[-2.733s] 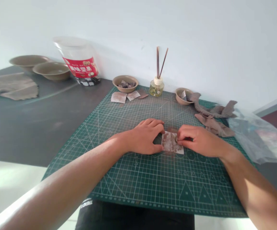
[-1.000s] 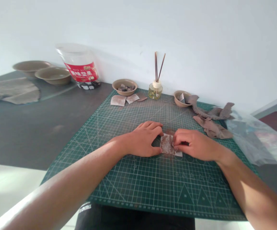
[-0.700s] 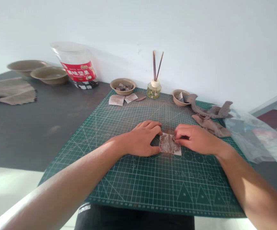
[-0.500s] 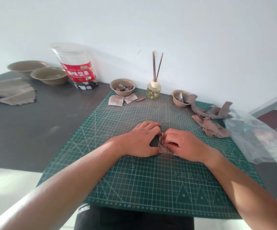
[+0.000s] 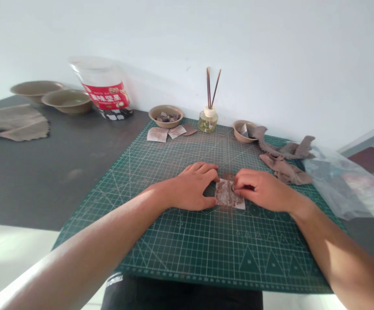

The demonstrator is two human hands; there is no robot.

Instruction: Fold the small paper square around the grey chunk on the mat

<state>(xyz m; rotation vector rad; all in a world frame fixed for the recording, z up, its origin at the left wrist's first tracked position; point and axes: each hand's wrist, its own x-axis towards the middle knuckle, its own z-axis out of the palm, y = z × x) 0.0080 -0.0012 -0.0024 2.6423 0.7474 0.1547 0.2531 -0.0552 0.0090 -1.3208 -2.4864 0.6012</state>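
A small white sheet smeared with brown lies flat on the green cutting mat. My left hand rests on the mat at the sheet's left side, thumb and forefinger apart and touching its left edge. Over the sheet's right part is my right hand, its fingers pinched together. Something small and dark may be between those fingertips, too hidden to name.
At the mat's back are a bowl of dark pieces, stained sheets, a reed diffuser and a smaller bowl. Brown cloths and a plastic bag lie right. Left stand a tub and two bowls.
My right hand has moved to the right across the sheet, uncovering more of its brown-smeared surface. My left hand has stayed in place.
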